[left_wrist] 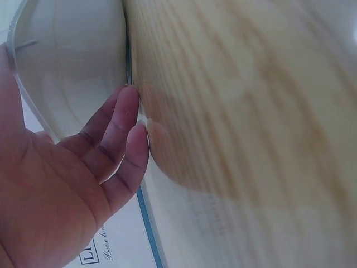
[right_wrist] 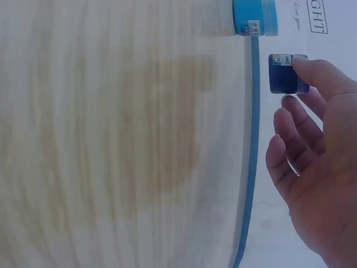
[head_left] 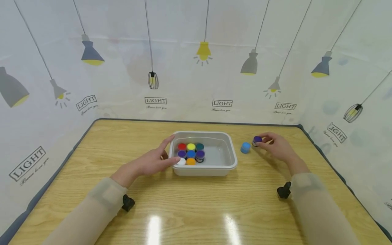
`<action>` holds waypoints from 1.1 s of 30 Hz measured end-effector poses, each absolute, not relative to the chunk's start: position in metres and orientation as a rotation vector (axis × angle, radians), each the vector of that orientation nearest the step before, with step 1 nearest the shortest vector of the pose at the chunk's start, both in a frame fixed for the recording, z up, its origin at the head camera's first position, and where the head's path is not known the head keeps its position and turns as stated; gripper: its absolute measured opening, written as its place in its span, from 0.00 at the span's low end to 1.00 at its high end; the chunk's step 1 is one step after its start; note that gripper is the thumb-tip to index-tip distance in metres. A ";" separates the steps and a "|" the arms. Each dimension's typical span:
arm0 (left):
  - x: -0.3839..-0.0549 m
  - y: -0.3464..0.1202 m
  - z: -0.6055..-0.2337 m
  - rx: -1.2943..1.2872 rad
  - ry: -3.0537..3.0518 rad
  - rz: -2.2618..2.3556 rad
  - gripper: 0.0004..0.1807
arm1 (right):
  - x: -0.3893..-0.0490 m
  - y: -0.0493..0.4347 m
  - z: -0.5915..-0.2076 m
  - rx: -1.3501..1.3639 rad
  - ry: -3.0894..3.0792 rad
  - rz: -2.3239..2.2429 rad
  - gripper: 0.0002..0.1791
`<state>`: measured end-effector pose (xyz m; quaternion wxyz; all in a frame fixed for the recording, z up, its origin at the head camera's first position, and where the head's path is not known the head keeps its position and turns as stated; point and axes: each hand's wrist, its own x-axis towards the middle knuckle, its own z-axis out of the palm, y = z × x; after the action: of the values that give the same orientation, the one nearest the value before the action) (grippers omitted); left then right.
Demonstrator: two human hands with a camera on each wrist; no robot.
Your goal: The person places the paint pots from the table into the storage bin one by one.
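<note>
In the head view my right hand point(head_left: 277, 146) pinches a small dark purple paint jar point(head_left: 257, 140) between thumb and fingers. The right wrist view shows a label on this jar point(right_wrist: 281, 72); whether its base touches the table, I cannot tell. Just left of it a light blue paint jar point(head_left: 245, 148) stands upright on the table. My left hand point(head_left: 150, 161) holds the left end of a pale grey plastic bin point(head_left: 203, 170), thumb over the rim by a white-capped jar point(head_left: 181, 161). Its other fingers point(left_wrist: 127, 114) lie loosely along the bin's outer wall.
Several jars stand in the bin's left half, among them a red-capped point(head_left: 182, 146), a yellow-capped point(head_left: 191, 146) and an orange-capped jar point(head_left: 191, 161). The bin's grey floor point(head_left: 216, 153) shows on the right. Lamp-printed sheeting point(head_left: 183, 85) surrounds the wooden table point(head_left: 183, 204) at the back and sides.
</note>
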<state>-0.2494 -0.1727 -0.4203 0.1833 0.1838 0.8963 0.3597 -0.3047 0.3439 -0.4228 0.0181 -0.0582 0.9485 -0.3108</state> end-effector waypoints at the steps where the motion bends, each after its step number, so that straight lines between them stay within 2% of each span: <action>1: -0.249 -0.173 -0.421 0.517 2.529 1.013 0.55 | -0.302 0.344 -0.420 -0.196 2.956 -0.956 0.31; 15: -0.248 -0.174 -0.420 0.514 2.530 1.024 0.55 | -0.278 0.333 -0.392 -0.336 2.998 -0.927 0.26; 33: -0.250 -0.171 -0.420 0.515 2.527 1.019 0.55 | -0.256 0.256 -0.363 -0.736 2.918 -1.083 0.17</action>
<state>-0.2504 -0.1713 -0.4201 0.1832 0.1826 0.8959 0.3613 -0.2565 0.2563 -0.3632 -0.0283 -0.2301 0.9120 -0.3385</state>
